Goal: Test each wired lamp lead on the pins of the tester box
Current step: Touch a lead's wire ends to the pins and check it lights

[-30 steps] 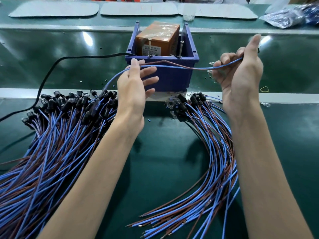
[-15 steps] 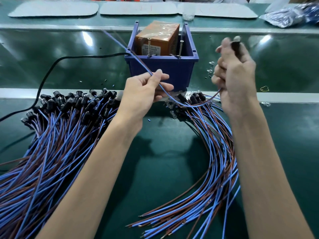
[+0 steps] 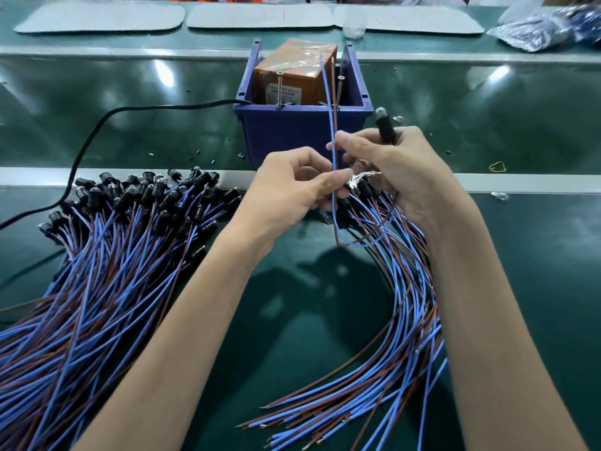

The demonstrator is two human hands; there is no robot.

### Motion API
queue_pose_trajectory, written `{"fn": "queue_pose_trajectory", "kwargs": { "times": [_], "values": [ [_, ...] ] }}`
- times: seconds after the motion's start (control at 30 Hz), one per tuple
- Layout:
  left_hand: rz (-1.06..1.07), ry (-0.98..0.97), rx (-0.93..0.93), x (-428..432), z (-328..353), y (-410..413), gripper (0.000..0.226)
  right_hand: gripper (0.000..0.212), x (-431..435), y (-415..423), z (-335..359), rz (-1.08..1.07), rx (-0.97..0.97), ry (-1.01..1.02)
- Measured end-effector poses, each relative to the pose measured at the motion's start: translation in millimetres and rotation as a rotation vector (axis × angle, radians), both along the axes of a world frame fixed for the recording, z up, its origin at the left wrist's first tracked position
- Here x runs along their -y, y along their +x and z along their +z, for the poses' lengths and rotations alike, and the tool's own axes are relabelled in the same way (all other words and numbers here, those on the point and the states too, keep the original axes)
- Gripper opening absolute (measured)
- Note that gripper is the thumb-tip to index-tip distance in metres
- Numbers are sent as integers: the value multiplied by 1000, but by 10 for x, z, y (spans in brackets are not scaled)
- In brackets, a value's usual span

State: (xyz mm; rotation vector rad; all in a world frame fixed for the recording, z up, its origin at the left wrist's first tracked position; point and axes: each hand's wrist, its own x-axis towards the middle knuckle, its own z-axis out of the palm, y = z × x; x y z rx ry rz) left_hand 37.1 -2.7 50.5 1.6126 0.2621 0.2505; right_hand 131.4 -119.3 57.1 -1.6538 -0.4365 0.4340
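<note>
Left hand (image 3: 292, 190) is pinching the lead's blue and brown wires (image 3: 332, 125) between thumb and forefinger, and their tips are rising near the right pin (image 3: 340, 89) of the tester box (image 3: 302, 138). Right hand (image 3: 400, 164) is curling round the black lamp holder (image 3: 385, 130) in front of the box's front wall. Bare green mat (image 3: 292, 336) is lying open between the left pile (image 3: 107, 271) and the right pile (image 3: 400, 314).

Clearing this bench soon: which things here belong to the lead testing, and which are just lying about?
In the job: held lead, gripped by left hand and right hand; tester box; pins; left pile of leads; right pile of leads; black cable.
Lying about: yellow band; plastic bag; grey mats; loose bulb.
</note>
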Motion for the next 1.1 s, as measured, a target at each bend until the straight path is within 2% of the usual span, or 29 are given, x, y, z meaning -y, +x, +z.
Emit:
{"fn": "queue_pose_trajectory", "kwargs": {
  "times": [0.2, 0.43, 0.6, 0.77, 0.9, 1.0, 1.1],
  "values": [
    [20, 23, -12, -29, -45, 5, 14, 7, -33, -88, 30, 114, -70, 99],
    [75, -14, 14, -20, -59, 11, 17, 9, -21, -62, -3, 92, 10, 13],
    [104, 29, 5, -35, -83, 30, 13, 16, -21, -40, 4, 82, 42, -15],
    [193, 57, 13, -72, -110, 46, 15, 22, -38, -63, 9, 91, -23, 36],
    [269, 13, 45, -139, -102, 52, 8, 10, -30, -51, 25, 21, -103, 113],
    [322, 41, 74, -178, -96, 52, 18, 5, -36, -25, 15, -43, -73, 76],
    [404, 97, 111, -206, -86, 62, 26, 17, -41, -7, 8, -66, -60, 57]
  ]
}}
